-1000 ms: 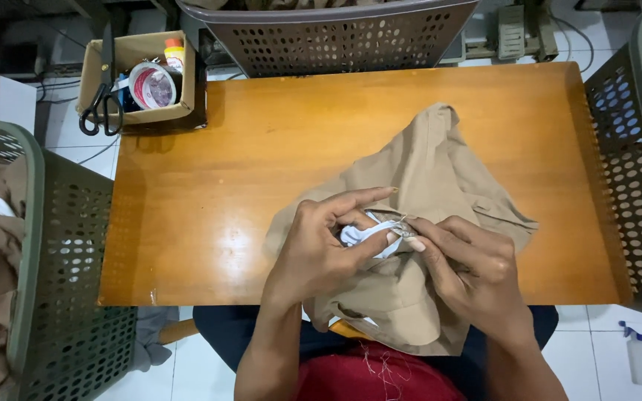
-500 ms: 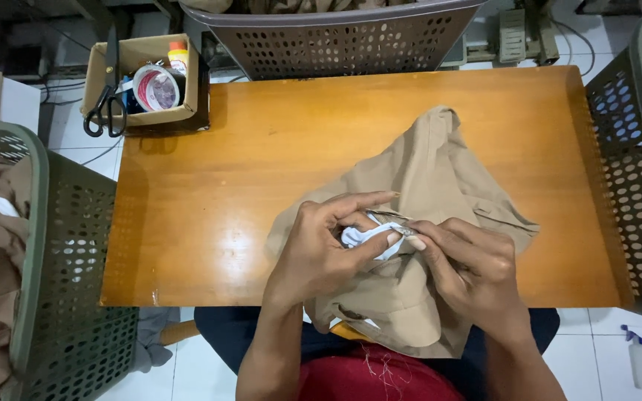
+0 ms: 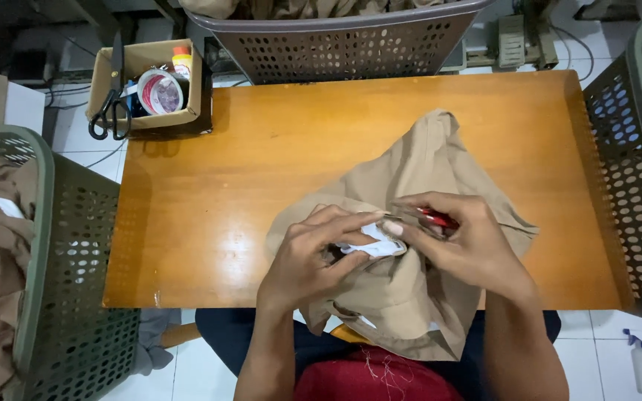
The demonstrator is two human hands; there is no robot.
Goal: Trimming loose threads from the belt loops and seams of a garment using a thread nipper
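Low in the middle of the frame, a tan garment (image 3: 417, 186) lies bunched on the wooden surface (image 3: 247, 186). The left hand (image 3: 310, 260) pinches its white label (image 3: 371, 243); the right hand (image 3: 469, 245) grips a small red-handled tool (image 3: 434, 217) against it. Trimming at the label seems underway; steady, fine cuts come next.

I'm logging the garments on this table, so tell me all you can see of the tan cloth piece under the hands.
The tan garment looks like soft woven fabric, crumpled and loosely heaped on the wooden table, its near end hanging over the front edge onto the person's lap. A small white tag sits at its middle. The left hand pinches the cloth at the tag; the right hand presses on it, holding a small red-handled tool.
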